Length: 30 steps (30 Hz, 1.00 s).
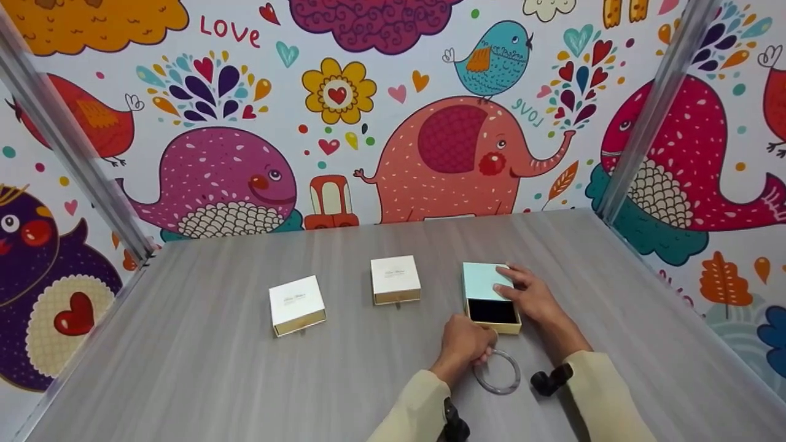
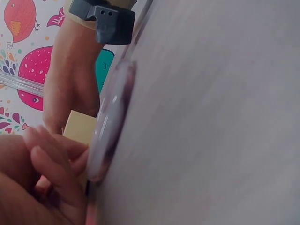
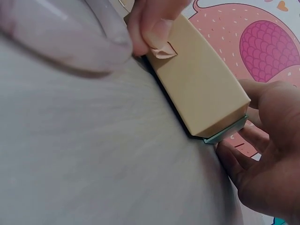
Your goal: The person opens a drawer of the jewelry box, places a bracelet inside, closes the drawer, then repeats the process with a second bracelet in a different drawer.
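Note:
A small drawer box with a mint-green sleeve (image 1: pixel 482 279) lies on the table, its gold-sided drawer (image 3: pixel 201 79) pulled partway out toward the person. Black lining (image 1: pixel 492 311) shows inside the drawer. My left hand (image 1: pixel 465 341) pinches the short ribbon tab (image 3: pixel 164 51) on the drawer's front between thumb and finger. From the right side, my right hand (image 1: pixel 535 298) holds the sleeve, with fingers over its top and the thumb low at its edge. A translucent greyish bangle (image 1: pixel 517 372) lies on the table just in front of the box, right beside the left hand's fingers.
Two closed white drawer boxes with gold fronts stand to the left, one (image 1: pixel 396 279) near the middle and another (image 1: pixel 297 304) farther left. A grey wood-grain table (image 1: pixel 215 368) carries everything. Behind it rises a cartoon-printed wall (image 1: pixel 344 37) with metal posts at its corners.

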Each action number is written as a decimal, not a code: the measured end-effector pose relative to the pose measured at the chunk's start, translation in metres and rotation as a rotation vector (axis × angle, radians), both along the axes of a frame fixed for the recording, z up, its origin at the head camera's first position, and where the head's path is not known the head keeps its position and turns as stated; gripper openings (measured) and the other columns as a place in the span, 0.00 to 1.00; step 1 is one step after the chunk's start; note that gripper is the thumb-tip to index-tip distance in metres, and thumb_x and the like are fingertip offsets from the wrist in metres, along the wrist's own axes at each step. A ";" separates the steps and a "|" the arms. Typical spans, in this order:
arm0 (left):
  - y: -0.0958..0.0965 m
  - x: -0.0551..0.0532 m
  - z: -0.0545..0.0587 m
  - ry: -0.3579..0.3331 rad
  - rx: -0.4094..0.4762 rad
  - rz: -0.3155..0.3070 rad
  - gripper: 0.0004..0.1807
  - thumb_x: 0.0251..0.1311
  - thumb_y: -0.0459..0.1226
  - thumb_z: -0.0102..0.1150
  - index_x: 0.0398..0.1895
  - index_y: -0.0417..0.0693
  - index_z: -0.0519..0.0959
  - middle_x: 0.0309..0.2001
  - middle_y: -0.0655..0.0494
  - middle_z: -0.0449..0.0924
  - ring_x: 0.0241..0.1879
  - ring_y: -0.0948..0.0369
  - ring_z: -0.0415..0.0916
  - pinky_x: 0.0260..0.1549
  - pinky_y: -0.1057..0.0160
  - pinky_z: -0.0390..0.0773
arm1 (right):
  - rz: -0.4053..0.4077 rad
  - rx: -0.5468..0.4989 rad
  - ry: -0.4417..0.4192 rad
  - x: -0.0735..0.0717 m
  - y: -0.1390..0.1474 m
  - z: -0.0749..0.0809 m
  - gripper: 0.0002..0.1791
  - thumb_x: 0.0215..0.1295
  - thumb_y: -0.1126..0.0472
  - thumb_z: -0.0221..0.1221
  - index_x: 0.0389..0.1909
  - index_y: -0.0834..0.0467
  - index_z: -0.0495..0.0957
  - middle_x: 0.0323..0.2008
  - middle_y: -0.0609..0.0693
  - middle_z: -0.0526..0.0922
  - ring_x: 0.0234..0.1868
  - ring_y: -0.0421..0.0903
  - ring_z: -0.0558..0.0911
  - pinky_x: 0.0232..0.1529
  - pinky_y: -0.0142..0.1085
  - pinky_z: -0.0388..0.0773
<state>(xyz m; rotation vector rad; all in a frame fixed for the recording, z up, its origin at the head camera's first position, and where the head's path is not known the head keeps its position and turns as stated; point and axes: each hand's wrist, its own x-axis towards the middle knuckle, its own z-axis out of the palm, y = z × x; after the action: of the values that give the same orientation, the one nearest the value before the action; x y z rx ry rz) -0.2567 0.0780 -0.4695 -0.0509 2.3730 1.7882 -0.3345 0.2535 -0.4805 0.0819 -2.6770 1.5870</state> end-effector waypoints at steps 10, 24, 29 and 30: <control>-0.002 0.008 0.001 -0.014 0.027 -0.027 0.22 0.51 0.26 0.60 0.04 0.51 0.68 0.05 0.63 0.63 0.05 0.71 0.61 0.07 0.77 0.63 | 0.000 0.004 -0.011 0.001 0.001 0.000 0.31 0.68 0.56 0.63 0.70 0.61 0.69 0.78 0.62 0.56 0.78 0.63 0.56 0.77 0.55 0.53; -0.006 0.016 0.001 0.025 -0.006 -0.060 0.22 0.55 0.28 0.60 0.06 0.51 0.70 0.05 0.63 0.65 0.05 0.71 0.62 0.08 0.77 0.64 | -0.012 0.035 -0.021 0.000 0.000 0.000 0.32 0.69 0.54 0.62 0.70 0.60 0.69 0.78 0.61 0.55 0.79 0.63 0.54 0.78 0.55 0.52; -0.006 0.017 0.002 0.047 -0.033 -0.073 0.22 0.57 0.28 0.61 0.07 0.50 0.70 0.06 0.62 0.65 0.04 0.70 0.63 0.08 0.77 0.64 | -0.007 0.042 -0.025 0.000 0.001 0.001 0.32 0.69 0.54 0.62 0.71 0.60 0.69 0.78 0.61 0.55 0.79 0.63 0.54 0.78 0.55 0.51; -0.006 0.017 0.003 0.047 -0.039 -0.073 0.22 0.57 0.28 0.61 0.07 0.50 0.70 0.06 0.62 0.65 0.04 0.70 0.62 0.08 0.77 0.64 | -0.006 0.043 -0.025 0.000 0.001 0.001 0.32 0.69 0.53 0.62 0.71 0.60 0.69 0.78 0.61 0.55 0.79 0.63 0.54 0.78 0.55 0.52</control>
<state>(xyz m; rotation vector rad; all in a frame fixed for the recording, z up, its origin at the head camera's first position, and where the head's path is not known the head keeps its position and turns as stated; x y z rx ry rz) -0.2394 0.0718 -0.4664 0.0728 2.4097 1.7289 -0.3343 0.2544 -0.4795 0.0549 -2.7275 1.5395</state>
